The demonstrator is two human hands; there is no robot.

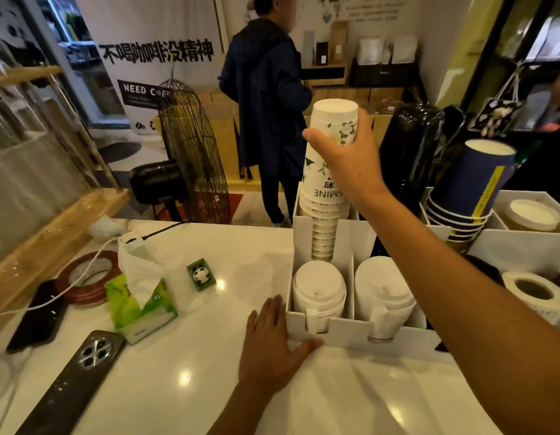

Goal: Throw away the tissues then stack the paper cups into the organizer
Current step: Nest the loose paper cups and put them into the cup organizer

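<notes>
**Cup stack upright over the organizer's far slot**

Left hand (pixel 272 343) lies flat and relaxed on the counter (pixel 209 387), touching the organizer (pixel 351 334) at its near-left corner. Past the two near slots of lids, the right hand (pixel 344 155) grips the top cup (pixel 333 120) of the inverted stack (pixel 324 211), standing vertical in the far-left slot. Room is open above; tissue box (pixel 140 309) sits left

Indoor lighting is moderate and comes from overhead, leaving small bright glare spots on the glossy white counter (pixel 209 356), while the background is dimmer and soft, the frame edges are blurred, and wide-angle distortion bends lines near the borders.
</notes>
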